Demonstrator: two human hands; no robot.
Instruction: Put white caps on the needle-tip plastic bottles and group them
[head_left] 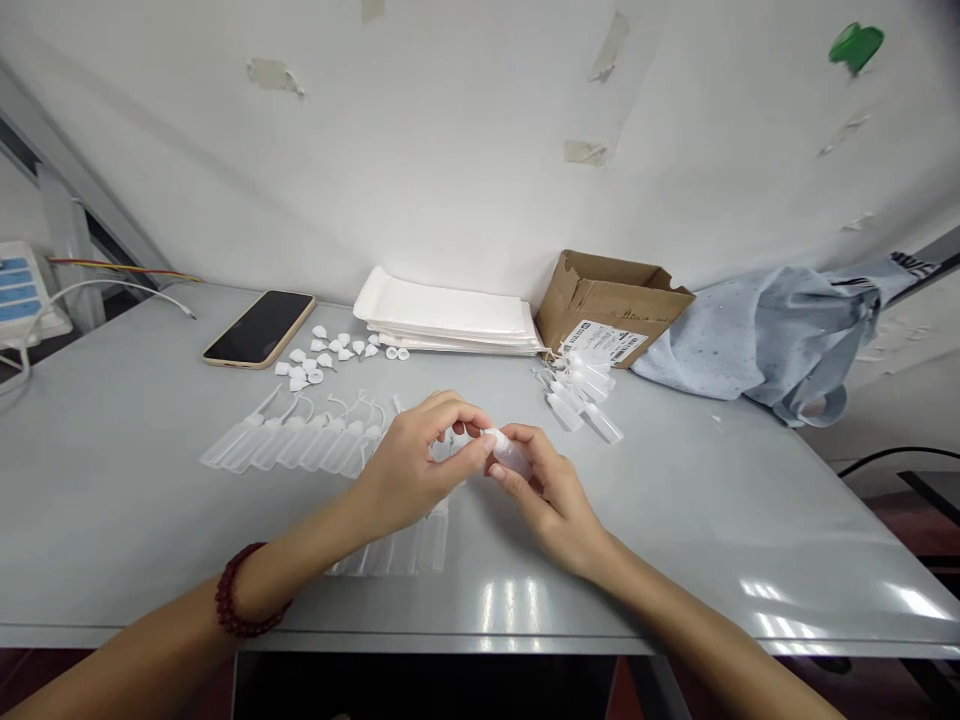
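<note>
My left hand (420, 465) and my right hand (544, 490) meet over the middle of the grey table (112, 520). Between them sits a small translucent plastic bottle (508, 450). My right hand grips its body. My left fingertips pinch its white tip. A row of finished bottles with tethered caps (292, 440) lies to the left of my hands, and another row (397, 550) lies under my left wrist. Loose white caps (322, 355) are scattered farther back on the left. A pile of uncapped bottles (581, 395) lies behind and to the right.
A phone (259, 327) lies face up at the back left. A stack of white trays (446, 315) leans at the wall, beside an open cardboard box (607, 300). A blue-grey cloth (780, 340) is bunched at the right. A power strip (22, 295) sits at the far left.
</note>
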